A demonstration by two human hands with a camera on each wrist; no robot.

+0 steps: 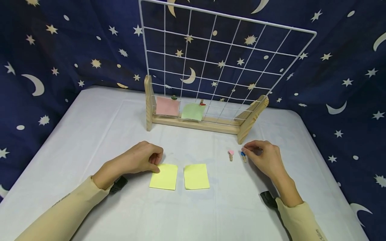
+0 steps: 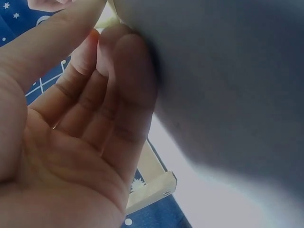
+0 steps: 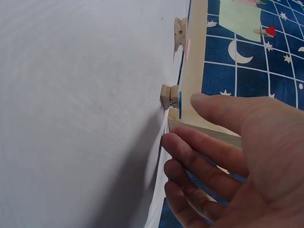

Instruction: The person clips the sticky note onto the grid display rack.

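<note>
My left hand (image 1: 141, 157) is at the upper left corner of a yellow sticky note (image 1: 166, 179), thumb over the corner and fingers curled behind it. Yellow paper (image 2: 108, 18) shows beside the thumb in the left wrist view. To its right lies another yellow sticky note (image 1: 196, 177). My right hand (image 1: 266, 159) hovers by a small wooden clothespin with a blue decoration (image 1: 243, 156). In the right wrist view a gap separates thumb and fingers from that blue clothespin (image 3: 169, 97). A clothespin with a pink heart (image 1: 231, 155) lies just left of it.
A white wire grid (image 1: 223, 43) stands in a wooden base (image 1: 196, 124) at the back. Clothespins hold a pink note (image 1: 167, 106) and a green note (image 1: 193, 111) on it. A white cloth (image 1: 120, 214) covers the table; a dark blue star-patterned curtain (image 1: 99, 40) hangs behind.
</note>
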